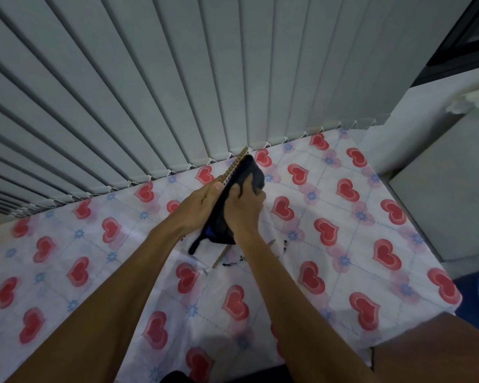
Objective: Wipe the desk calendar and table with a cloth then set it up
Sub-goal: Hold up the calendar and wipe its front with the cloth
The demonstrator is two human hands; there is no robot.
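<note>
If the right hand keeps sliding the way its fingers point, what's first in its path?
Probably the far end of the desk calendar, under the cloth the right hand presses on. Beyond that, likely the blinds; depth unclear.

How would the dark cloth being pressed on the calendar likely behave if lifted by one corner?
Probably floppy: the dark cloth drapes over the calendar and a loose tail hangs below the right hand. Likely light, since it bunches under a few fingers. It seems unlikely to slide or roll; the left hand steadies the calendar, not the cloth.
</note>
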